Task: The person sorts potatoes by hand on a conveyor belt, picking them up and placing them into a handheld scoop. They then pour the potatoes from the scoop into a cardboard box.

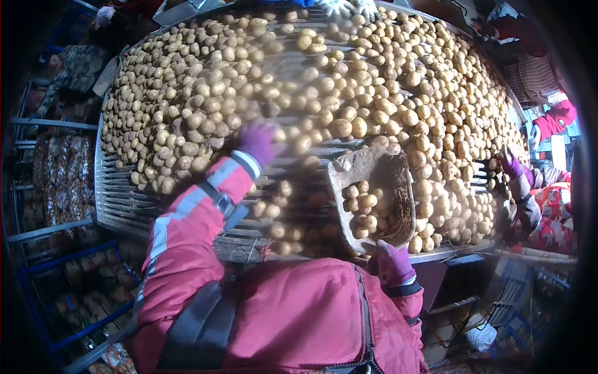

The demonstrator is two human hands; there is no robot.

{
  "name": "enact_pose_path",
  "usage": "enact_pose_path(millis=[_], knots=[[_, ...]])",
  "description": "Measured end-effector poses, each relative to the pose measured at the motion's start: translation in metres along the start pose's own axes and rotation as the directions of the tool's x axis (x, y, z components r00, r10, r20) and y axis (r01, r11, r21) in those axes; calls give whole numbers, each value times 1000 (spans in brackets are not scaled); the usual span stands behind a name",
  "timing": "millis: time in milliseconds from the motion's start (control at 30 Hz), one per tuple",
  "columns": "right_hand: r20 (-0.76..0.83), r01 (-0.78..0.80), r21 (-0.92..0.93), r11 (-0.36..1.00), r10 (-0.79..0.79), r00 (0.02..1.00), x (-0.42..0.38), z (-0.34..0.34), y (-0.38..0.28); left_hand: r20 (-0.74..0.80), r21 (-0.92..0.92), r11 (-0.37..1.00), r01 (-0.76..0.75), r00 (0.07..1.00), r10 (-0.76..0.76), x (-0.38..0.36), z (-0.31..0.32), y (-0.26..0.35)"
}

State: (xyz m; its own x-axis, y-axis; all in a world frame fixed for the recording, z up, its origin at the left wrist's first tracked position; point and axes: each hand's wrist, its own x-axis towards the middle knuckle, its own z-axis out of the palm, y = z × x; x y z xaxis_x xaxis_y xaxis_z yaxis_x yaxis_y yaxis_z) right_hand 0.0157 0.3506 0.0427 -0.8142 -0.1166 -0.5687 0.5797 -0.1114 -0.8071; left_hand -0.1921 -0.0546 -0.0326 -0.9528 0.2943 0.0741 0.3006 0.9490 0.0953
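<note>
Potatoes (212, 87) lie spread over a large slatted metal table (124, 199). My left hand (258, 142), in a purple glove, reaches out over the slats among them; motion smears its fingers, so I cannot tell how they are bent. At the near edge, my right hand (393, 265), also purple-gloved, is closed on the rim of a worn, dirty scoop (392, 174). Several small potatoes (361, 202) lie inside the scoop, which rests tilted over the slats. Just left of it, loose potatoes (280, 230) are blurred on the bars.
Across the table, a co-worker's white-gloved hands (346, 7) touch the far edge. Another person's purple-gloved hand (512, 163) is among potatoes at the right. Filled bags (62, 181) and a blue-framed crate (81, 293) stand at the left. More people stand around the table.
</note>
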Motion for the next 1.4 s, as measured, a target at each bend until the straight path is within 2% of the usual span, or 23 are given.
enact_pose_path(millis=[67, 167, 233, 267, 300, 400, 433, 467, 533, 667, 700, 767, 800, 833, 867, 1000, 1033, 1133, 1167, 1233, 1267, 1367, 1400], knots=[[-39, -136, 180, 974, 145, 989, -4, 8, -16, 74, -399, 917, 18, 997, 12, 4, -10, 19], [-38, -247, 204, 947, 260, 965, -6, 10, -24, -35, -643, 759, 105, 985, -166, 51, -20, 4], [-91, -229, 179, 957, 248, 964, -6, 11, -18, 321, -772, 430, 469, 870, -373, 95, -17, -20], [-66, -109, -23, 994, 108, 992, -5, 4, -3, 146, -533, 809, 249, 968, -203, 117, 10, -50], [-14, 21, -220, 975, -25, 1000, -3, -8, 20, -40, -133, 991, 12, 999, -18, 139, 37, -80], [-12, -89, -146, 985, 89, 996, -10, -3, -3, 207, 46, 988, 149, 966, -155, 167, 32, -68], [-60, -214, 82, 973, 219, 974, -11, 8, -13, 287, 82, 981, 178, 938, -194, 172, 21, -57], [-76, -307, 311, 899, 346, 935, -12, 16, -20, 277, 130, 975, 182, 937, -212, 173, 22, -52], [-68, -263, 328, 907, 300, 951, -12, 12, -9, 242, 228, 955, 189, 939, -243, 178, 19, -41], [26, -360, 105, 927, 359, 933, -12, -4, -3, 119, -198, 939, 281, 958, -262, 169, 17, -44], [43, -234, -4, 972, 234, 971, -11, -6, 6, -136, -247, 964, 98, 981, -134, 158, 23, -38], [100, -11, -146, 989, 26, 995, -2, -7, 29, 26, -815, 565, 126, 983, -181, 124, -20, 25], [121, 76, -177, 981, -55, 991, 3, -6, 37, 270, -812, 504, 296, 955, -126, 107, -53, 64], [108, 104, -140, 985, -90, 990, 8, -3, 40, 58, -774, 628, -81, 978, 199, 88, -16, 67], [128, 126, -215, 968, -100, 987, 8, 0, 30, 71, -769, 627, -124, 959, 276, 65, -60, 98], [206, 153, -537, 829, -47, 977, -3, 15, -28, -85, -726, 685, -55, 996, -11, 47, -64, 42], [176, 109, -453, 885, -31, 984, 1, 14, -18, -68, -661, 749, 31, 993, -101, 49, -73, 10], [30, -198, -4, 980, 198, 980, -1, 20, -17, -402, 113, 979, 172, 909, -113, 33, -65, -95], [1, -306, 181, 934, 312, 950, -3, 22, -20, -317, 153, 962, 226, 933, -169, 21, -63, -105], [28, -279, 40, 960, 278, 960, -5, 21, -24, -270, 152, 938, 310, 926, -263, 8, -50, -108], [42, -259, -30, 965, 260, 965, -6, 20, -25, -218, 84, 947, 309, 933, -285, 3, -43, -108], [282, 348, -558, 753, -222, 933, -9, 13, -27, -95, -142, 947, 289, 948, -304, -15, -18, -74], [245, 333, -491, 805, -239, 940, -7, 9, -22, 29, -143, 949, 280, 960, -279, -22, -11, -61]])
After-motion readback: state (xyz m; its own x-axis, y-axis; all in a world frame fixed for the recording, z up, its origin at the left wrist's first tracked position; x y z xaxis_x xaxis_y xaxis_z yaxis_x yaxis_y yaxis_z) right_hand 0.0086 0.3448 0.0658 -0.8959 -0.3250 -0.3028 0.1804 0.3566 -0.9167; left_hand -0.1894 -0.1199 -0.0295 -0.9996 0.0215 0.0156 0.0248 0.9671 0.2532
